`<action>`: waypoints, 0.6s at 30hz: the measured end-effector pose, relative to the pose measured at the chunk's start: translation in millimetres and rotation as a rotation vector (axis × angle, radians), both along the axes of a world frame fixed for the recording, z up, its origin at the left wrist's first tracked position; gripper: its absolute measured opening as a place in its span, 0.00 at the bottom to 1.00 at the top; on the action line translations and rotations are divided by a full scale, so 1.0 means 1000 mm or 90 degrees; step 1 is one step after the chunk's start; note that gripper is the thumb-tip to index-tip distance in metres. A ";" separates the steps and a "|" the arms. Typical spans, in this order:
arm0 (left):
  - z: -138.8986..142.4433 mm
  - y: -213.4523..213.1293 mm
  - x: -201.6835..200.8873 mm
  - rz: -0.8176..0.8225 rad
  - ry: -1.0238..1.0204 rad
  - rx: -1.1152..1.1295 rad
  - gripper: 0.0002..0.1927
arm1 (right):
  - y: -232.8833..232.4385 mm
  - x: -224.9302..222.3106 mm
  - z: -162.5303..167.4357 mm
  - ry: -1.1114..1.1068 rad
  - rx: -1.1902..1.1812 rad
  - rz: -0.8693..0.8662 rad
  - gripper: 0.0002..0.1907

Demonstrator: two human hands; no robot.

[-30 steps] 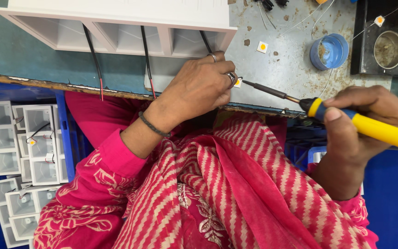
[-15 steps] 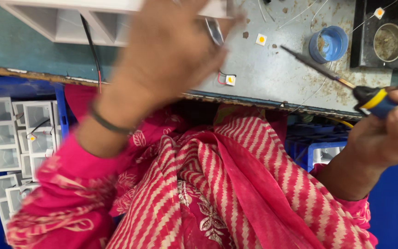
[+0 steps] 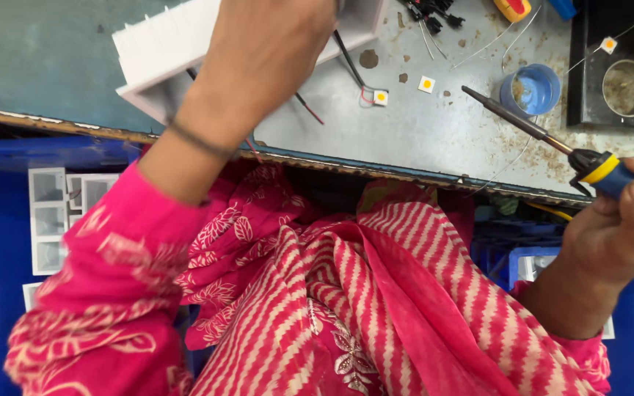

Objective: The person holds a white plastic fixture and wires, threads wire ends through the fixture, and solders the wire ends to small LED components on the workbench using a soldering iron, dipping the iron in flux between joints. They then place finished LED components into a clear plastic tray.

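The left hand (image 3: 273, 51) reaches over the white plastic housing (image 3: 163, 55) that lies at the far left of the counter (image 3: 442, 139). Its fingers are hidden past the top edge of the view, so I cannot tell whether that grip is closed on the housing or only resting on it. Black and red wires (image 3: 350, 62) trail out from under the hand to a small white LED chip (image 3: 381, 97) lying on the grey surface, with a second chip (image 3: 426, 84) just beside it to the right.

The right hand (image 3: 621, 235) is closed in a firm fist-like grip round the blue and yellow handle of a soldering iron (image 3: 544, 136), thumb on top. The dark tip points left and far, raised above the counter and well apart from the wired chip. A blue round tin (image 3: 530, 89) sits just right of the tip, and a metal pot (image 3: 627, 88) stands further right on a dark tray.

To handle this well, the hot tip is best kept pointing away from the wires and the plastic, the housing held flat and steady, and the wired chip left undisturbed so its leads do not pull loose.
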State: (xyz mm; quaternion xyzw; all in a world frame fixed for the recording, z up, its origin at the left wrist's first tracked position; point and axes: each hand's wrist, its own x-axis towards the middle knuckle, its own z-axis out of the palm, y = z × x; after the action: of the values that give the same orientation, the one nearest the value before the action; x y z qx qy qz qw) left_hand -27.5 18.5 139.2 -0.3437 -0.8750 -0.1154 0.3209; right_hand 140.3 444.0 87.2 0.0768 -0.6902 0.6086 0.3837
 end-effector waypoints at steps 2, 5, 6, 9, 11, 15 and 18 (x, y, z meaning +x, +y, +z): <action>0.000 -0.006 0.020 -0.010 -0.016 -0.080 0.03 | -0.002 0.001 0.004 -0.013 -0.004 -0.016 0.13; -0.015 -0.006 0.042 0.000 -0.096 -0.193 0.03 | -0.001 -0.003 0.001 -0.020 -0.080 0.038 0.12; -0.023 -0.003 0.044 0.006 -0.089 -0.189 0.04 | -0.001 -0.007 -0.001 -0.014 -0.082 0.045 0.14; -0.041 0.006 0.037 0.026 -0.083 -0.204 0.04 | -0.008 -0.024 -0.010 0.008 -0.025 0.031 0.21; -0.050 0.008 0.028 0.040 -0.093 -0.194 0.04 | -0.018 -0.037 -0.009 0.022 0.019 0.039 0.28; -0.057 0.014 0.021 0.046 -0.083 -0.064 0.05 | -0.045 -0.059 0.000 0.020 0.057 0.086 0.34; -0.063 0.038 0.030 0.041 -0.075 0.110 0.04 | -0.064 -0.068 -0.004 -0.010 0.051 0.153 0.33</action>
State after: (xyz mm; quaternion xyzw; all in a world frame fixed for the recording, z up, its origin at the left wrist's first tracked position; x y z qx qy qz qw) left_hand 2.6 56.6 76.6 -0.2787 -0.8898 -0.2004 0.3009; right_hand 72.7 380.3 82.9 0.1695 -0.7029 0.6226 0.2992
